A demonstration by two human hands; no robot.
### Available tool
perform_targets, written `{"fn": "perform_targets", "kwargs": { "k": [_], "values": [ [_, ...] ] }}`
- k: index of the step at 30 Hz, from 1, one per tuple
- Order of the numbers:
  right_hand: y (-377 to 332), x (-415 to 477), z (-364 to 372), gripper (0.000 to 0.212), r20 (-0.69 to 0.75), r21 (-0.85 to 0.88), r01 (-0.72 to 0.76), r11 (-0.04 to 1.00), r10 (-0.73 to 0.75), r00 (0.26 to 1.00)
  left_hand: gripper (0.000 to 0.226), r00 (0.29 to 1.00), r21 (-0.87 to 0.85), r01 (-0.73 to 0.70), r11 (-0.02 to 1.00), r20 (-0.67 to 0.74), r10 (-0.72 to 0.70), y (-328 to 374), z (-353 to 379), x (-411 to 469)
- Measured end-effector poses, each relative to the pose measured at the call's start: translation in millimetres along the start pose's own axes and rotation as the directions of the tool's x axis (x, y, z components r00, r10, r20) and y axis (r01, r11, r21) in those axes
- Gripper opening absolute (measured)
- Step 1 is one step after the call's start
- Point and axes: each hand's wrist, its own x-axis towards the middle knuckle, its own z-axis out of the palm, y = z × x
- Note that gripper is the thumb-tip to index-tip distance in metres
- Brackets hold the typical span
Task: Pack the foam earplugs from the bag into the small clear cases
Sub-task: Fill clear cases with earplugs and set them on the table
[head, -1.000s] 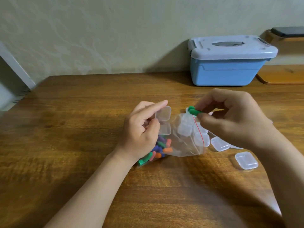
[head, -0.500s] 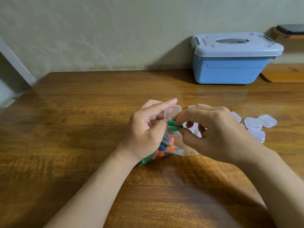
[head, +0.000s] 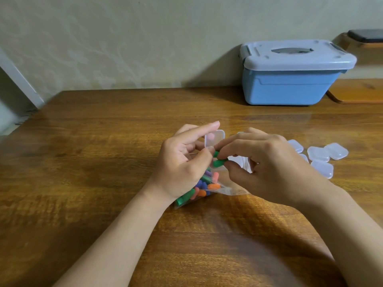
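Foam earplugs [head: 204, 186] mostly remain in bag [head: 230, 190]. Left hand [head: 182, 162], above bag, grips open clear case [head: 214, 138], fingers curled round it. Right hand [head: 273, 166], a second ago raised over bag mouth, now meets case, pinching two green earplugs [head: 219, 162] at its rim. Judgement: pair about to go in; lid closing follows.

My left hand [head: 180, 162] and right hand [head: 269, 168], forearms [head: 124, 235] bare to the view's lower edge, fingernails [head: 211, 149] trimmed short and plain.
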Motion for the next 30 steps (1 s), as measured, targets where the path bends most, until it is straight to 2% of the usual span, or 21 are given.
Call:
{"fn": "perform_targets", "kwargs": {
  "k": [9, 16, 25, 30],
  "values": [
    [0.6, -0.7, 0.3, 0.017, 0.016, 0.006, -0.009, 1.0, 0.009, 1.0, 0.045, 1.0, 0.024, 0.012, 1.0, -0.016, -0.011, -0.7, -0.2, -0.2],
    [0.9, -1.1, -10.0, 0.012, -0.177, 0.189, -0.132, 0.973, 0.166, 0.97, 0.047, 0.999, 0.043, 0.015, 0.999, -0.048, -0.013, 0.1, -0.6, 0.2],
    [1.4, -1.4, -2.6, 0.015, -0.096, 0.12, -0.109, 0.987, 0.121, 0.988, 0.046, 0.994, -0.023, 0.09, 0.996, -0.057, -0.092, 3.9, -0.4, 0.6],
    [1.4, -1.5, 2.6, 0.017, -0.101, 0.073, -0.092, 0.993, 0.099, 0.99, 0.045, 0.992, 0.009, 0.111, 0.994, -0.058, -0.111, 4.7, -0.5, 1.4]
  ]
}}
